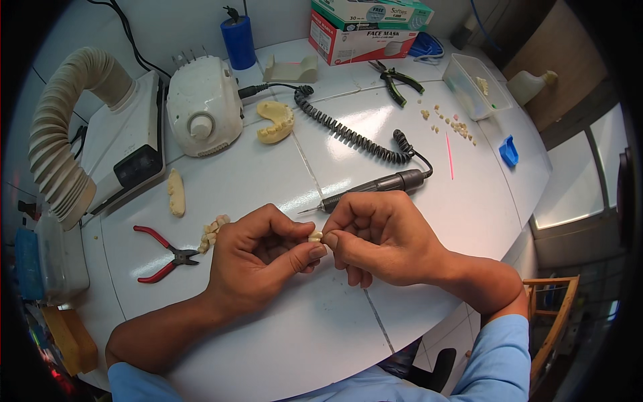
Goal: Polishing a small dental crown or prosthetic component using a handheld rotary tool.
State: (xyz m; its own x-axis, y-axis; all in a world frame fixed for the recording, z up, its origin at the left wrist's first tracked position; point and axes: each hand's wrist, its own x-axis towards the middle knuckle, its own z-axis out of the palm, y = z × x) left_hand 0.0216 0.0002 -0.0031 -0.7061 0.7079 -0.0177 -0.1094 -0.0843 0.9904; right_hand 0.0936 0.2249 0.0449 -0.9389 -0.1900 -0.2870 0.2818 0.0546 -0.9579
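My left hand [268, 258] holds a small cream piece [315, 237] between thumb and index finger near the middle of the white table [348, 308]. My right hand [372, 241] is closed in a pinch at that piece's right side, its other fingers curled. A pile of small beige blocks [211, 233] lies just left of my left hand, beside red-handled cutters [171, 258]. A black rotary handpiece [378, 189] lies behind my hands, with a thin tip pointing left. An elongated cream piece [176, 194] and a yellow dental cast [274, 127] lie farther back.
A hose extractor [60, 147] and white control unit [204, 110] stand back left. Behind are a blue cylinder [236, 40], boxes [362, 43] and pliers [395, 84]. At right lie scattered pieces [457, 126], a pink stick [449, 157], a clear container [475, 87] and a blue object [508, 151].
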